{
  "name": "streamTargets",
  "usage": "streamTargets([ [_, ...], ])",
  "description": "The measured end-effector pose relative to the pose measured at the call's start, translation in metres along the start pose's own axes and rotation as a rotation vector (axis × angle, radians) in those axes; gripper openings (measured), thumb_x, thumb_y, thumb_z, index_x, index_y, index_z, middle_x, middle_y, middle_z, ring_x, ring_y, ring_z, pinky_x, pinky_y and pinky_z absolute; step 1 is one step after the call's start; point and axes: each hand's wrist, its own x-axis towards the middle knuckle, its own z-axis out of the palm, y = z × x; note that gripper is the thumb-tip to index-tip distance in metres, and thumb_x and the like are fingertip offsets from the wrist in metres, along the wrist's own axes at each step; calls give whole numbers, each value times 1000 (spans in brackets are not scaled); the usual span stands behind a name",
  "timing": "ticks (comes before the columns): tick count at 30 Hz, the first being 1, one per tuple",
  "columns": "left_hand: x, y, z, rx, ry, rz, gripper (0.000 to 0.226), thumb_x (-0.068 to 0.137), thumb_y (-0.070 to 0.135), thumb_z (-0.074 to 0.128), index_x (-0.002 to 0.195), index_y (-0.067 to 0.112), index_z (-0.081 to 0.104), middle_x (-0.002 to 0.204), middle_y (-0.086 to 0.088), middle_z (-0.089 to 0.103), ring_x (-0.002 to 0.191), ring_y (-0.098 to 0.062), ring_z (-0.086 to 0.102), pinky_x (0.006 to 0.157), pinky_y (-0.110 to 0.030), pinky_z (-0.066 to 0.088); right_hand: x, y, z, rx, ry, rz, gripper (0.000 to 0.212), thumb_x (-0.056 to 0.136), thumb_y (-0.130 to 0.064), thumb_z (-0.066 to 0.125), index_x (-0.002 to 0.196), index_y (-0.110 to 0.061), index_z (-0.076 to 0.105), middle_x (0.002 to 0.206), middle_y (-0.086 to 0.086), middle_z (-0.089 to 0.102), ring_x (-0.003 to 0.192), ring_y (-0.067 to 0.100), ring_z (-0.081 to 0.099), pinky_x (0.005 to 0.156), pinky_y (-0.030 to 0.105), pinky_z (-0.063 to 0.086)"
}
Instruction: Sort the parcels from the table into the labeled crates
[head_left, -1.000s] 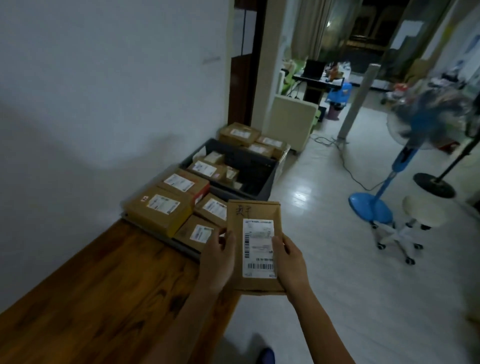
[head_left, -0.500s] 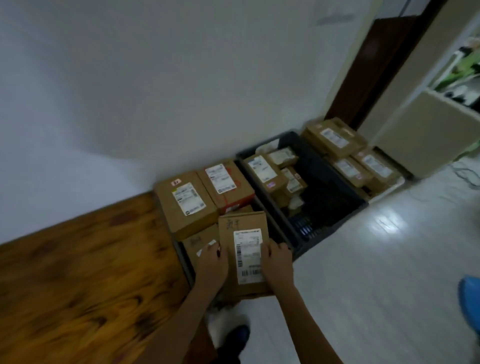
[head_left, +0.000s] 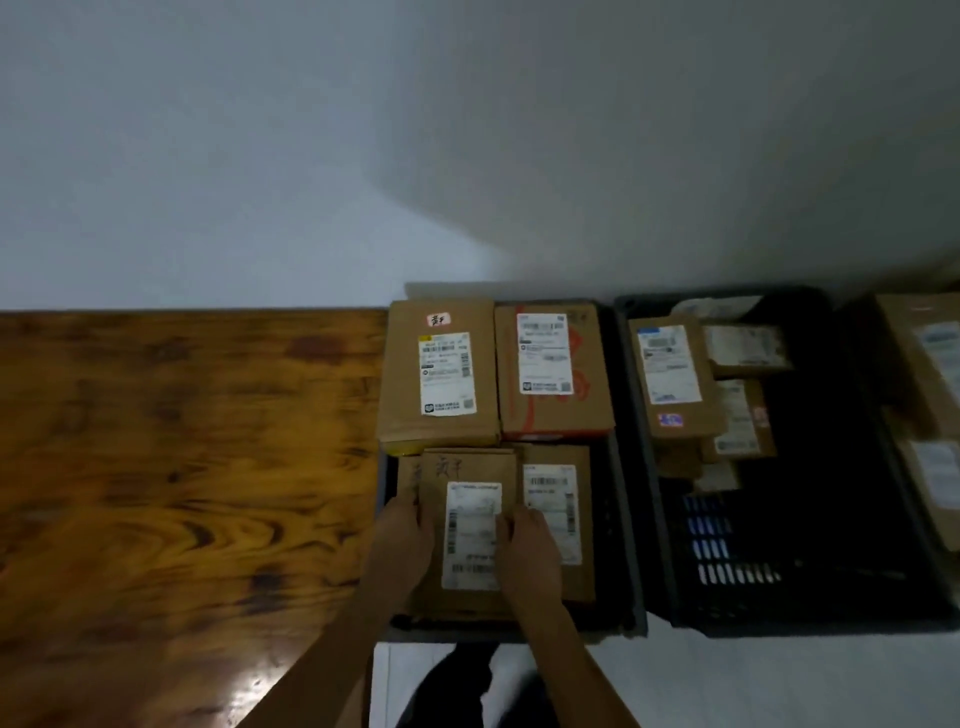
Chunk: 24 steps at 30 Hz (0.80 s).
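Both hands held one flat parcel (head_left: 470, 525) by its long edges — left hand (head_left: 400, 540) and right hand (head_left: 530, 545), fingers curled onto it, each grip closed on the cardboard. The parcel sat low over the near corner of the left crate (head_left: 626, 519), atop other boxes, beside the counter (head_left: 182, 467). Best lowered level, label up, edges squared to the neighbours — then both grips eased off together.

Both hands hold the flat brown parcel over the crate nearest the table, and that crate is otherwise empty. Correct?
Not quite. The head view shows both the left hand and right hand on the flat brown parcel over the crate nearest the table, but that crate already holds several boxed parcels.
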Motion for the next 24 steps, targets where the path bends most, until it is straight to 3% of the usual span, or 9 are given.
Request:
streamTargets([
  [3, 9, 3, -5, 44, -59, -42, 23, 107, 36, 39, 106, 17, 52, 77, 5, 56, 66, -9, 53, 54, -22, 39, 9, -1, -1, -38, -83, -69, 21, 109, -18, 39, 120, -8, 54, 122, 10, 57, 101, 16, 57, 80, 23, 45],
  [7, 8, 5, -5, 91, -87, -111, 17, 105, 25, 38, 112, 15, 50, 94, -5, 63, 84, -25, 62, 75, -40, 54, 11, -1, -8, -50, -76, -119, 28, 110, -25, 35, 116, -7, 54, 113, 9, 59, 88, 16, 55, 76, 27, 46],
  [11, -6, 17, 0, 248, -25, -166, 23, 102, 24, 39, 123, 16, 41, 118, -8, 59, 99, -29, 63, 79, -42, 53, 10, 2, -15, -3, -125, -142, 29, 108, -29, 36, 119, -10, 55, 109, 6, 61, 92, 17, 58, 77, 30, 46],
  [13, -20, 22, 7, 379, -14, -110, 45, 101, 31, 44, 143, 17, 34, 136, -9, 47, 117, -28, 55, 91, -41, 51, 10, 0, -19, 13, -162, -170, 25, 107, -27, 39, 120, -13, 55, 111, 6, 65, 96, 20, 62, 80, 31, 50],
  [16, -47, 15, 21, 487, -59, 18, 69, 101, 49, 41, 157, 16, 20, 162, -12, 20, 150, -35, 21, 117, -46, 28, 4, -7, -22, 14, -203, -221, 26, 107, -23, 40, 128, -14, 54, 118, 9, 66, 101, 22, 65, 81, 31, 51],
  [20, -53, -1, 23, 552, -164, 22, 79, 99, 59, 19, 160, 12, 4, 168, -10, -1, 155, -31, -5, 123, -45, 3, 0, -6, -30, -35, -243, -251, 43, 108, -29, 40, 148, -11, 40, 138, 10, 57, 121, 25, 59, 94, 33, 48],
  [24, -54, 11, 6, 567, -203, 30, 71, 104, 45, 38, 160, 14, 6, 168, -2, 3, 155, -25, -1, 125, -47, 10, -5, 8, -46, -85, -226, -294, 43, 106, -37, 43, 140, -11, 45, 130, 11, 59, 117, 27, 58, 93, 39, 53],
])
